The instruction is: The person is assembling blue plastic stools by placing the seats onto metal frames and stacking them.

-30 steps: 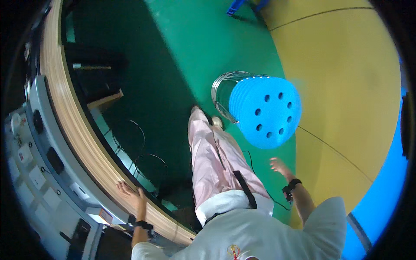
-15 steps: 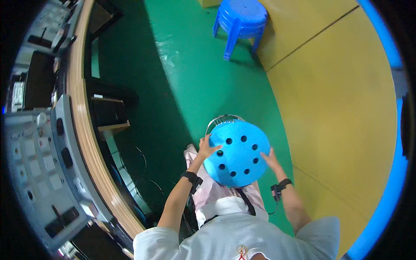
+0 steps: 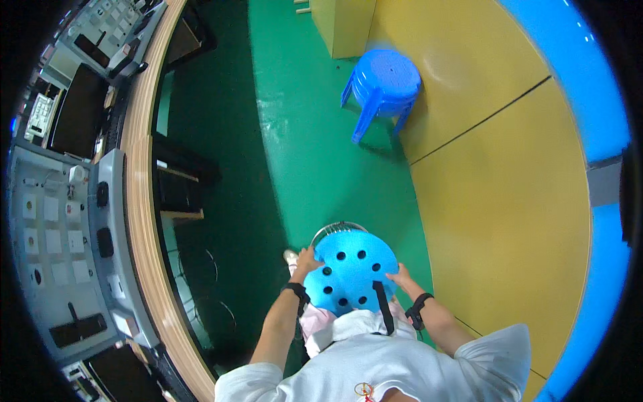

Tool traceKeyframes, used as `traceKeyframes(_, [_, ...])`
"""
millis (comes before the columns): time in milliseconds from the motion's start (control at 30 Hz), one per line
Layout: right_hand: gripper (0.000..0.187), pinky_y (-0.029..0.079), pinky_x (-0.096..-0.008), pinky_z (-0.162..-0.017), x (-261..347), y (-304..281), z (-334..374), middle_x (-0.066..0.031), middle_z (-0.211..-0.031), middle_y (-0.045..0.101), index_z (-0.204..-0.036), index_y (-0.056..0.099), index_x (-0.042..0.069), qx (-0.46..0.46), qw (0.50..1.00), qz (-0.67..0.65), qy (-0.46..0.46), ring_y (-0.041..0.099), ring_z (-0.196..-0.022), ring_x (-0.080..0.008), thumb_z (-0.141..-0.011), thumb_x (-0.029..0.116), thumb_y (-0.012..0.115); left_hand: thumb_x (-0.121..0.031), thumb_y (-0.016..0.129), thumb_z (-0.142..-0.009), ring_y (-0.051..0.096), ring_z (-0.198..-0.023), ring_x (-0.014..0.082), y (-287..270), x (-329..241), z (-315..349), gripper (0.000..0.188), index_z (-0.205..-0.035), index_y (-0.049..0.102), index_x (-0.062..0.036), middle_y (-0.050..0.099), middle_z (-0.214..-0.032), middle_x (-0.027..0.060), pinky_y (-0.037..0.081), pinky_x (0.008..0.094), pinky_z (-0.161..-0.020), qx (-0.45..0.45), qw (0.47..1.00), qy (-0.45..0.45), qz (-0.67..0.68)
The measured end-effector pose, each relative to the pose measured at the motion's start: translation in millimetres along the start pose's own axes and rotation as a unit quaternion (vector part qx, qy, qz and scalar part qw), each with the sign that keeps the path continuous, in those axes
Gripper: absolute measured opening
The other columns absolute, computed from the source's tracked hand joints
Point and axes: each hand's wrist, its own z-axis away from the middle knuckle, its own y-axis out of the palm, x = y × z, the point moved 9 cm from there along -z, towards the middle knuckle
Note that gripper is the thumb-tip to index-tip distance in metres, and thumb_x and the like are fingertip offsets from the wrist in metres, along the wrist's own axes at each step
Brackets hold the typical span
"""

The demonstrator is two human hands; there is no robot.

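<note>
A round blue stool [image 3: 351,275], its seat pierced by a ring of dark holes, is held in front of my lap. My left hand [image 3: 307,261] grips the left rim, thumb on the top and fingers curled round the edge. At the opposite rim, my right hand [image 3: 400,276] takes hold in the same way. A curved metal ring [image 3: 338,226] with thin rods shows beyond the seat's far edge; the rest of the underside is hidden. A black strap [image 3: 383,308] hangs from my front over the near part of the seat.
Blue plastic stools [image 3: 388,77] stand stacked ahead on the green floor [image 3: 301,154]. A yellow panelled wall [image 3: 495,201] runs along the right. On the left is a long wood-edged desk [image 3: 140,194] with monitors and a grey display panel; cables lie beneath it.
The round blue stool and both hands now appear lower in the picture, closer to my body. My view has shifted, showing more ahead. Both hands still grip the rim.
</note>
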Motion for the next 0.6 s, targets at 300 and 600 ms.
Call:
traceKeyframes(300, [0.069,0.036,-0.0415,-0.095,87.2,12.5,12.7,-0.0226,-0.123,0.044,-0.125,0.035,-0.001,-0.045,0.996,0.069,0.033,0.042,-0.115,-0.0340,-0.067,0.009,0.072,-0.034,0.072,-0.065,0.044,-0.108,0.0379,-34.0,46.0,-18.4,0.066,-0.113,0.041,-0.0032,0.042,-0.117,0.0214,0.037,0.0453,-0.088,0.045,0.994,0.019,0.094])
traceKeyframes(600, [0.064,0.035,-0.0451,-0.094,210.9,32.3,8.6,-0.0236,-0.116,0.044,-0.120,0.038,0.002,-0.008,0.958,0.275,-0.085,0.040,-0.111,-0.0384,-0.067,0.014,0.071,-0.026,0.075,-0.064,0.045,-0.105,0.0427,-80.3,97.8,34.8,0.073,-0.121,0.037,0.0009,0.041,-0.117,0.0284,0.041,0.0429,-0.088,-0.021,0.967,-0.021,0.253])
